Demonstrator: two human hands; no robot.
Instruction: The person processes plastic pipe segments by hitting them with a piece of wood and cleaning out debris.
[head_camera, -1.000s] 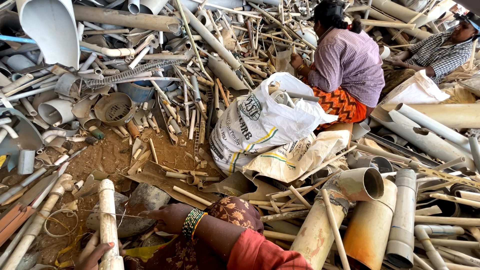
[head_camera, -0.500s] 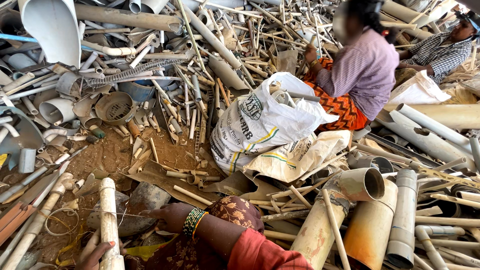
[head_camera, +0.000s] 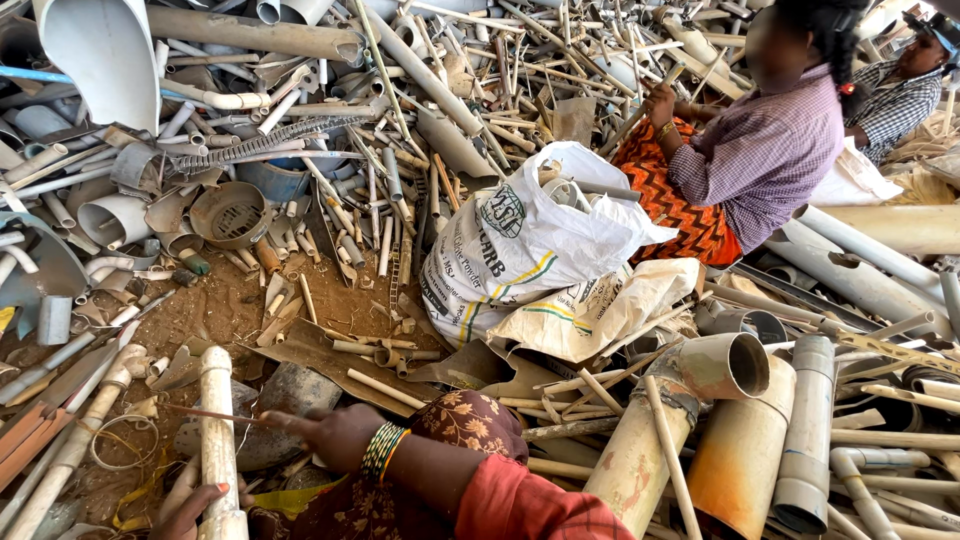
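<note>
My left hand (head_camera: 188, 505) shows at the bottom left edge, wrapped around the lower end of a dirty white plastic pipe (head_camera: 216, 430) that stands nearly upright. My right hand (head_camera: 335, 432), with green and gold bangles on its wrist, is closed around a thin dark rod (head_camera: 215, 413) that points left and crosses the pipe. A grey stone (head_camera: 290, 395) lies just behind that hand. My knee in brown flowered cloth (head_camera: 470, 420) is next to it.
Broken plastic pipes and fittings (head_camera: 400, 150) are heaped all around a patch of bare dirt (head_camera: 235, 310). A stuffed white sack (head_camera: 520, 250) sits in the middle. Wide tan pipes (head_camera: 720, 430) lie at the right. Two other people (head_camera: 750, 150) sit at the back right.
The view has shifted a little and the seated person at the back right has leaned to the right. My hands have stayed on the pipe and the rod.
</note>
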